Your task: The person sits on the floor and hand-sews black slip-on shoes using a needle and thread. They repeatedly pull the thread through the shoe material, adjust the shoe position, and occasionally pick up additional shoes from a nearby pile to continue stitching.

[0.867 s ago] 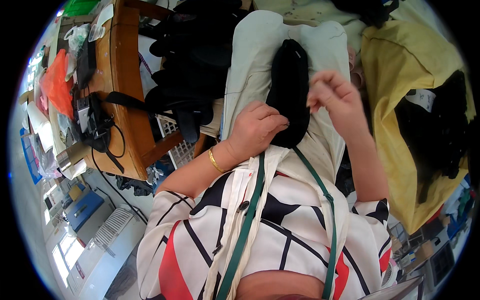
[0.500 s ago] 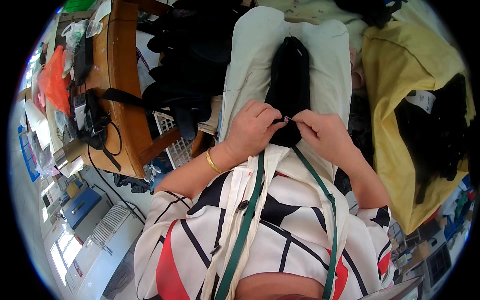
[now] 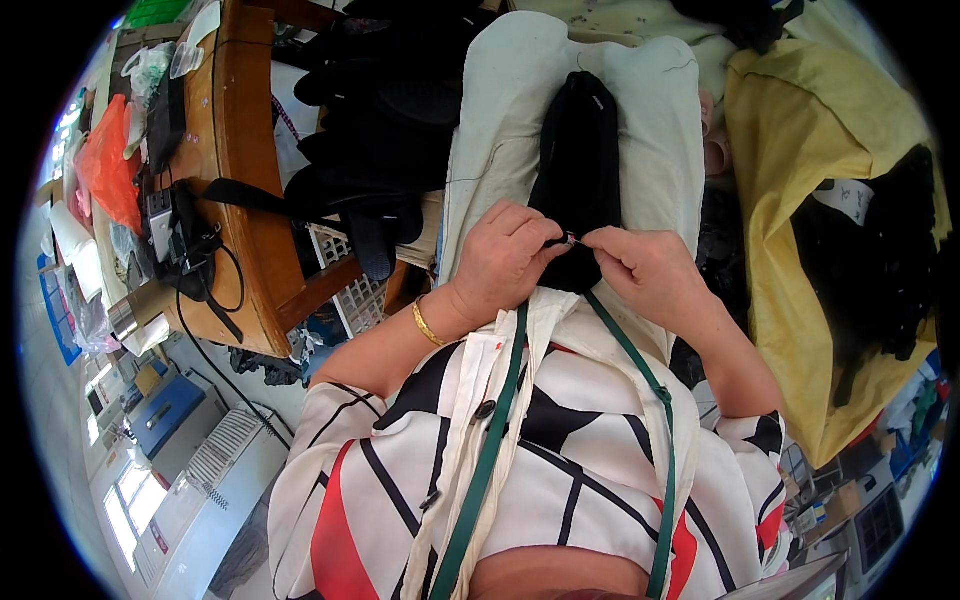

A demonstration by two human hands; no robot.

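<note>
A long black fabric piece (image 3: pixel 578 150) lies along my lap on pale trousers (image 3: pixel 500 130). My left hand (image 3: pixel 498 262) grips its near end, fingers curled over the cloth. My right hand (image 3: pixel 645 272) pinches a small shiny thing, perhaps a needle (image 3: pixel 570 239), at the same spot, fingertips touching those of the left hand. A thin thread (image 3: pixel 475 178) trails left across the trousers. A gold bangle (image 3: pixel 425 322) sits on my left wrist.
A wooden table (image 3: pixel 250 180) stands at left with black straps, an orange bag (image 3: pixel 105 170) and small tools. Black cloth (image 3: pixel 385 110) is heaped between table and lap. A yellow sack (image 3: pixel 810 200) holding black fabric lies at right. A white slotted basket (image 3: pixel 345 285) sits below the table.
My right hand came down from a raised position to meet my left hand at the near end of the black fabric. The left hand stayed on the cloth.
</note>
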